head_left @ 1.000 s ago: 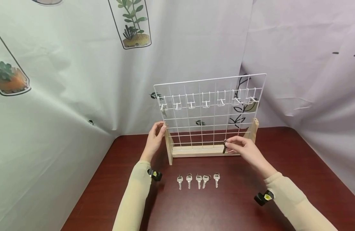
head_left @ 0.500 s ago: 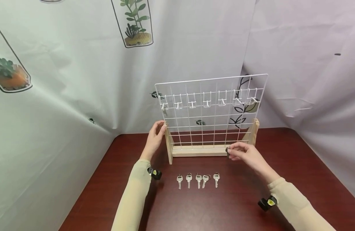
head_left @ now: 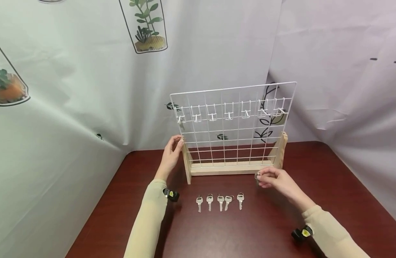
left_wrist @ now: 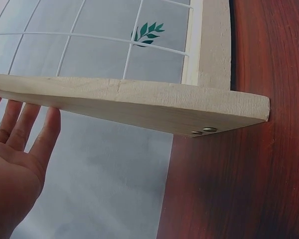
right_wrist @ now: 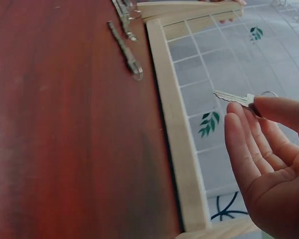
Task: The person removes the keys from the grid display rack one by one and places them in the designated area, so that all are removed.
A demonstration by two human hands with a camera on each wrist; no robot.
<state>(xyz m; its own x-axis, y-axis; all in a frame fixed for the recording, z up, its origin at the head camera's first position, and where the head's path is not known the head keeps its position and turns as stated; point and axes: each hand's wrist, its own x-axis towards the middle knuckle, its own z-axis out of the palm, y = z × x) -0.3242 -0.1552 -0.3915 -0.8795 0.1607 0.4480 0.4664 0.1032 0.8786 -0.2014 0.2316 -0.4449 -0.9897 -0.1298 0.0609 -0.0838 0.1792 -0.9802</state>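
Observation:
In the head view my left hand (head_left: 171, 154) holds the upper end of the wooden upright (head_left: 186, 161) at the left of a white wire grid rack (head_left: 231, 136). The left wrist view shows its fingertips (left_wrist: 52, 113) against the upright's outer face, thumb out of frame. My right hand (head_left: 278, 182) pinches a silver key (right_wrist: 234, 98) with a ring between thumb and fingers, in front of the rack's right foot. A row of several silver keys (head_left: 221, 202) with rings lies on the table. Another key (head_left: 181, 124) hangs from the leftmost hook.
White wire hooks (head_left: 228, 115) line the upper part of the grid. A wooden base bar (head_left: 230, 168) joins the two uprights, the right one (head_left: 281, 150) near my right hand. Dark red table (head_left: 198, 236); white printed curtain (head_left: 217, 46) behind and beside it.
My right hand has moved right and down toward me with the key, away from the base bar. My left hand has stayed on the upright.

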